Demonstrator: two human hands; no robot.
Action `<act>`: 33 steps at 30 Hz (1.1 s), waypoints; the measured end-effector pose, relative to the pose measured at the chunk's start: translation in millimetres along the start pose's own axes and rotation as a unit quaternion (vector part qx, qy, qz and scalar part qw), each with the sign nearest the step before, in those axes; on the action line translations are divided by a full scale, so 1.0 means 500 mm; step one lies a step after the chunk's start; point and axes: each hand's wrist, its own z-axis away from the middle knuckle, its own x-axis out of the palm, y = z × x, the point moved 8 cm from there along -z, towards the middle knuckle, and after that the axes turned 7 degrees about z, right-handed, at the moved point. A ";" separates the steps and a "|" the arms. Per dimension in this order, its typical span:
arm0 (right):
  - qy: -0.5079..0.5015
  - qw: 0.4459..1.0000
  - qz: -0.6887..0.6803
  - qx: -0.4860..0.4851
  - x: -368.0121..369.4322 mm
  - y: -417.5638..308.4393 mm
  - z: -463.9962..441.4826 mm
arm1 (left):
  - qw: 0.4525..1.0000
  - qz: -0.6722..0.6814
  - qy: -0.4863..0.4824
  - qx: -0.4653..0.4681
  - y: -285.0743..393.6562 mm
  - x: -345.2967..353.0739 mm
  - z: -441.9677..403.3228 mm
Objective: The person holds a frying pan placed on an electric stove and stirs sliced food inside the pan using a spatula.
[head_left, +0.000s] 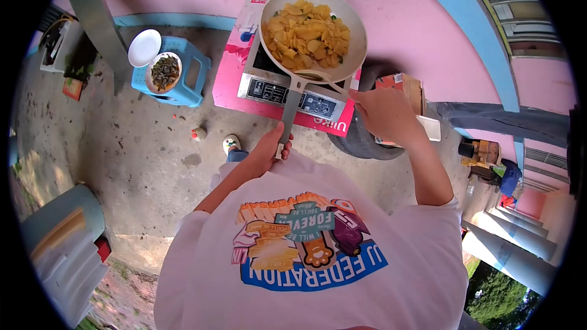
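Observation:
A cream frying pan (362, 36) sits on an induction cooker (264, 90), tilting slightly in view. Thin yellow potato slices (309, 33) fill it, with a few green bits among them. My left hand (269, 146) is closed around the grey pan handle (291, 116). My right hand (386, 113) is closed at the pan's near right edge. From its fingers a pale spatula (315, 76) seems to reach into the pan; most of its handle is hidden by the fingers.
Under the cooker is a pink box (229, 88). A blue stool (194, 76) at left bears a bowl of dark greens (165, 73) and a white plate (145, 47). A black tyre (367, 146) and a cardboard box (411, 88) stand at right. A pink wall (416, 30) rises behind.

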 end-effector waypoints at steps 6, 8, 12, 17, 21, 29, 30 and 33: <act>0.055 0.997 0.035 0.035 0.139 -0.146 -0.125 | 1.000 0.008 0.003 -0.012 -0.006 -0.003 -0.008; 0.101 0.989 0.056 0.095 0.193 -0.146 -0.166 | 1.000 0.010 -0.002 -0.010 -0.006 -0.001 -0.006; 0.203 0.972 0.070 0.097 0.113 -0.044 -0.173 | 1.000 0.002 0.002 -0.012 -0.009 0.001 -0.006; 0.029 0.993 -0.046 0.101 -0.026 0.137 -0.136 | 1.000 0.003 0.011 0.007 0.001 0.007 0.003; -0.048 0.989 -0.074 0.122 -0.104 0.202 -0.161 | 0.999 -0.017 0.031 0.005 0.006 0.013 0.012; -0.132 0.951 -0.166 0.226 0.092 0.363 -0.350 | 0.999 -0.037 0.007 0.002 0.008 0.014 0.006; -0.102 0.954 -0.188 0.212 0.098 0.362 -0.347 | 0.999 -0.032 0.008 0.006 0.009 0.013 0.006; -0.059 0.954 -0.230 0.181 0.094 0.381 -0.336 | 0.999 -0.034 -0.005 0.005 0.006 0.020 0.004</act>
